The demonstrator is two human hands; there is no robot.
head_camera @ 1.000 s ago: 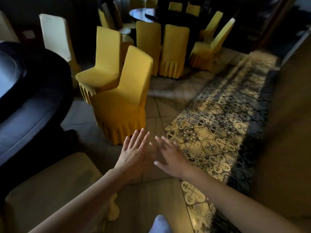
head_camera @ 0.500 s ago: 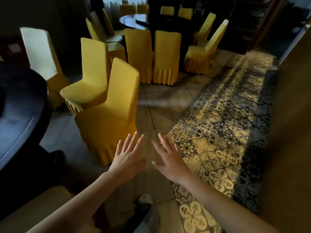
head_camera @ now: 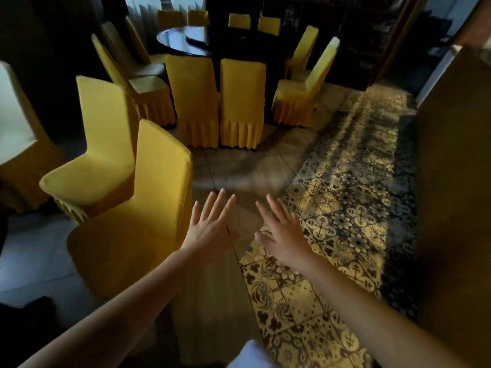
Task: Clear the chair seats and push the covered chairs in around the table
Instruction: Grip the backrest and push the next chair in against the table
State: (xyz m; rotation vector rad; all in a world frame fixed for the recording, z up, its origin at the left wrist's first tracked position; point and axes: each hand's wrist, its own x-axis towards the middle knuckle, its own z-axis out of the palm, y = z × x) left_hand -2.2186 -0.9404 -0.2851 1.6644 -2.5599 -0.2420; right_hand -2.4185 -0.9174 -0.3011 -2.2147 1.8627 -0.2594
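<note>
Standing at the far left edge, a covered chair (head_camera: 18, 128) shows a pale back over a yellow skirt, blurred. Next to it a second yellow chair (head_camera: 101, 144) is turned with its seat towards the lower left. The nearest chair (head_camera: 148, 208) stands just in front of that one, its back to the camera and its skirt reaching the floor.

Just right of the nearest chair's back hovers the left hand (head_camera: 210, 229), palm down, fingers straight and spread, holding nothing; whether the wrist brushes the cover I cannot tell. Beyond it, at the far side of the room, two pushed-in chairs (head_camera: 218, 99) stand side by side with their backs to the camera, tight against a dark round bench (head_camera: 191, 41). More yellow chairs ring that bench.

The right hand (head_camera: 284, 235) hangs near the left one, apart from it, also flat with fingers spread and gripping nothing. Further right, an angled chair (head_camera: 305, 88) stands turned away from the far bench. Patterned floor tiles (head_camera: 345, 208) run along the right, lit in patches, beside a dark brown panel (head_camera: 457, 181).
</note>
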